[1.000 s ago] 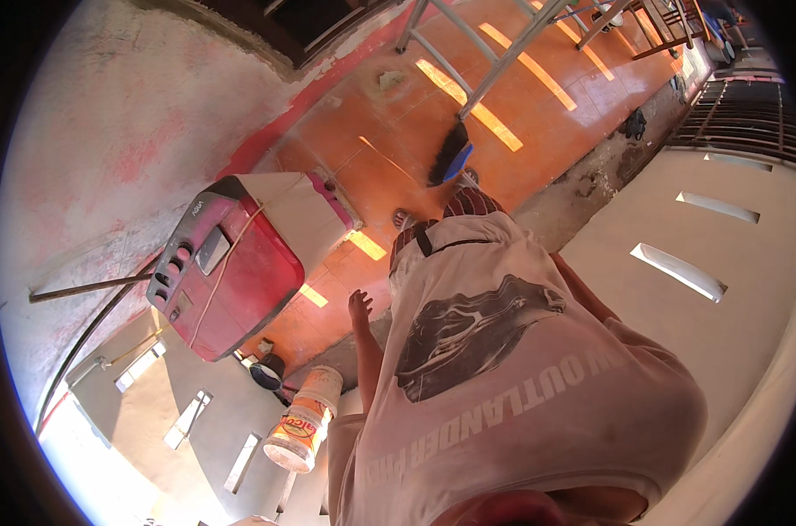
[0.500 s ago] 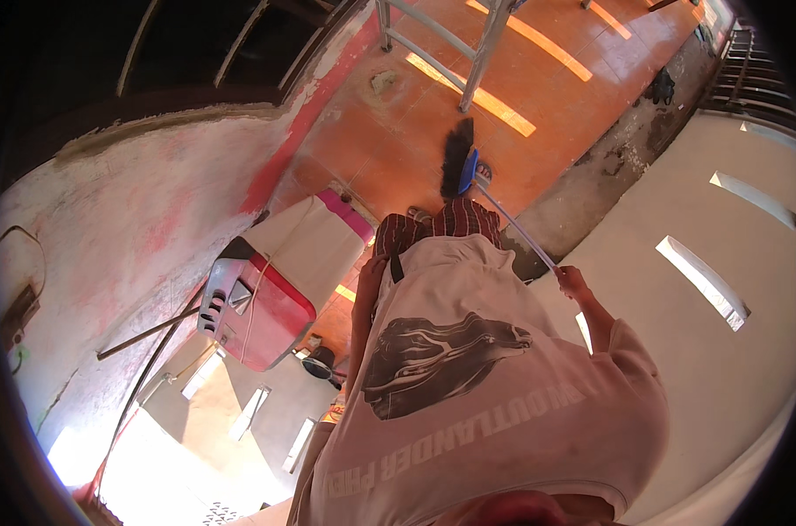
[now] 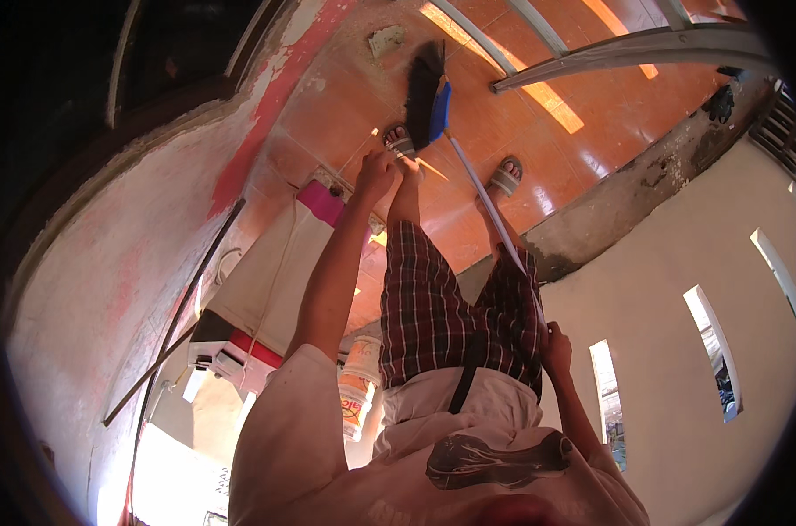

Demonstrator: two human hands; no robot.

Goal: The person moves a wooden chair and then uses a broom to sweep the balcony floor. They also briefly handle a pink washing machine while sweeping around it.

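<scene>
My right hand (image 3: 556, 349), beside my right thigh, is closed round the pale handle of a broom (image 3: 477, 180). The handle slants down to a blue head (image 3: 440, 112) with black bristles (image 3: 421, 86) on the orange tiled floor, just ahead of my left sandal (image 3: 399, 140). Stretched forward and low, my left hand (image 3: 378, 173) is over the floor close to that sandal. Its fingers look curled together; whatever they hold, if anything, is too small to make out. My right sandal (image 3: 507, 175) rests to the right of the broom handle.
A white and pink washing machine (image 3: 262, 245) stands at my left, by the peeling wall (image 3: 143, 228). Stacked buckets (image 3: 356, 386) are beside it. A metal ladder (image 3: 626, 54) spans the far right floor. A rough ledge (image 3: 604, 210) runs along the right wall.
My left arm has swung forward and down from my side toward the floor. The broom head now sits farther forward and left. My legs and feet have come into fuller view.
</scene>
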